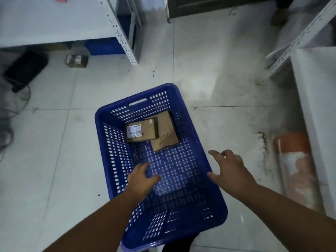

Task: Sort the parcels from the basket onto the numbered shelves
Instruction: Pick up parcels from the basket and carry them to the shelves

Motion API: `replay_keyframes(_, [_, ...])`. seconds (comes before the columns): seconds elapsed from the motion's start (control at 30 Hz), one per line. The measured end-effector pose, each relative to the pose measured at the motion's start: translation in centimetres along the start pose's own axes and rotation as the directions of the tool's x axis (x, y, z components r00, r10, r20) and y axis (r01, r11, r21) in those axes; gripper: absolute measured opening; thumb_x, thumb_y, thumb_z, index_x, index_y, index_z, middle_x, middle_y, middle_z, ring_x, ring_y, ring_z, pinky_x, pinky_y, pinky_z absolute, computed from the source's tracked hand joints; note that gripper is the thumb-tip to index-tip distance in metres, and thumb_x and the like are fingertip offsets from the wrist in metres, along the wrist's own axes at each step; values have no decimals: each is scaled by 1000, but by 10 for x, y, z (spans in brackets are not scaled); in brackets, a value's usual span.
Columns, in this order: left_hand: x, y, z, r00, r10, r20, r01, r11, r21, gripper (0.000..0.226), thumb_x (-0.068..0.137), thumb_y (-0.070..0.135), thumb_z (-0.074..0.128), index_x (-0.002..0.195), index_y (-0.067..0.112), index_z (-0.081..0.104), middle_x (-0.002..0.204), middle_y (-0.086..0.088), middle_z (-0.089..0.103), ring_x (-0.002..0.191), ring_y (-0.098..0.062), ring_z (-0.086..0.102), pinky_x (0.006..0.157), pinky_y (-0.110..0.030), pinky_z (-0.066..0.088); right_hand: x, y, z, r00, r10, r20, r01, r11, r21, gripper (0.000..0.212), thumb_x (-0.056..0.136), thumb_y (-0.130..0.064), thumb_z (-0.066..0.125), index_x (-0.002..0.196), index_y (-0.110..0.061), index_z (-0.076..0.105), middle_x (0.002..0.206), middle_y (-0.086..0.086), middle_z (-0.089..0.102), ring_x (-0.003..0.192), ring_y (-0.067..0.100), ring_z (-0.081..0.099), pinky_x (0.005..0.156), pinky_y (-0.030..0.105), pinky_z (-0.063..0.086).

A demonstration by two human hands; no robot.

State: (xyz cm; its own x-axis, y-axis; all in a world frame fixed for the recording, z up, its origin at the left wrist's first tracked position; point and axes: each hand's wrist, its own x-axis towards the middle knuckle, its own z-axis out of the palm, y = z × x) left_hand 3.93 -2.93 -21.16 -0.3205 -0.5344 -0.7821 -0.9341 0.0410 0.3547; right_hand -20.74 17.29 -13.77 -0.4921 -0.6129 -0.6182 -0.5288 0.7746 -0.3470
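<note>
Two parcels [151, 130] lie at far end of blue basket [190, 113], apart from both hands: left hand [141, 176] inside, empty, fingers spread; right hand [231, 169] over rim, empty, fingers spread. Tiled floor [218, 60], grey shelves [54, 20] around.

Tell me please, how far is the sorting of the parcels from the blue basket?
Near the end, it seems. The blue basket is mostly bare; only two parcels remain at its far end, a labelled box lying partly on a flat brown parcel. Nothing is in hand: the left hand reaches open inside the basket and the right hand is open over its rim. Both parcels are still to be shelved.
</note>
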Motion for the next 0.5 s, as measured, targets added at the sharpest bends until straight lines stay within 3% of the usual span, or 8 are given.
replay_keyframes(0.1, [18, -6, 15, 1000, -8, -9, 7, 995, -99, 93, 82, 63, 74, 161, 36, 34, 174, 0, 17, 158, -36, 20, 123, -62, 29, 16, 7, 36, 995, 94, 35, -96, 994, 55, 93, 91, -45, 67, 162, -32, 8, 136, 10, 44, 121, 31, 48, 92, 39, 49])
replay_keyframes(0.17, [30, -5, 25, 1000, -9, -29, 4, 987, -160, 88, 86, 58, 76, 161, 36, 34, 174, 2, 18, 157, -36, 22, 122, -62, 31, 27, 17, 59, 984, 162, 77, -172, 975, 142, 93, 88, -43, 71, 159, -21, 15, 124, 10, 53, 105, 29, 60, 77, 34, 51])
replay_keyframes(0.23, [37, -3, 33, 999, -24, -43, 14, 975, -220, 89, 83, 60, 76, 160, 38, 36, 172, 5, 19, 156, -35, 24, 120, -62, 33, 36, 28, 78, 968, 197, 156, -228, 950, 213, 55, 89, -34, 73, 129, -11, 43, 99, 4, 61, 80, 19, 63, 59, 29, 48])
replay_keyframes(0.27, [37, -1, 36, 999, -28, -41, 17, 969, -247, 92, 78, 64, 74, 159, 40, 37, 172, 6, 20, 156, -34, 25, 120, -62, 34, 38, 33, 86, 960, 209, 184, -249, 940, 232, 33, 90, -28, 71, 108, -12, 49, 90, 2, 62, 73, 15, 61, 56, 28, 48])
replay_keyframes(0.33, [32, -3, 46, 1000, -20, -23, 14, 965, -262, 92, 77, 64, 75, 158, 39, 38, 172, 6, 21, 157, -32, 24, 121, -60, 34, 39, 42, 97, 955, 211, 207, -255, 943, 216, 11, 94, -18, 64, 90, -16, 54, 87, 2, 64, 70, 11, 59, 60, 26, 51])
replay_keyframes(0.4, [19, -6, 57, 1000, -13, -1, 13, 968, -249, 82, 87, 52, 77, 158, 37, 39, 172, 5, 22, 157, -30, 24, 122, -57, 33, 38, 47, 104, 964, 188, 188, -222, 958, 180, 7, 97, -14, 57, 91, -17, 55, 85, -2, 62, 69, 8, 57, 58, 22, 47])
replay_keyframes(0.5, [-5, -11, 66, 1000, -16, 25, 21, 974, -227, 81, 84, 51, 80, 154, 37, 44, 169, 4, 28, 154, -27, 29, 122, -52, 34, 33, 50, 110, 977, 158, 141, -179, 972, 152, 5, 101, -16, 53, 98, -17, 56, 81, -9, 56, 67, 5, 54, 51, 15, 37])
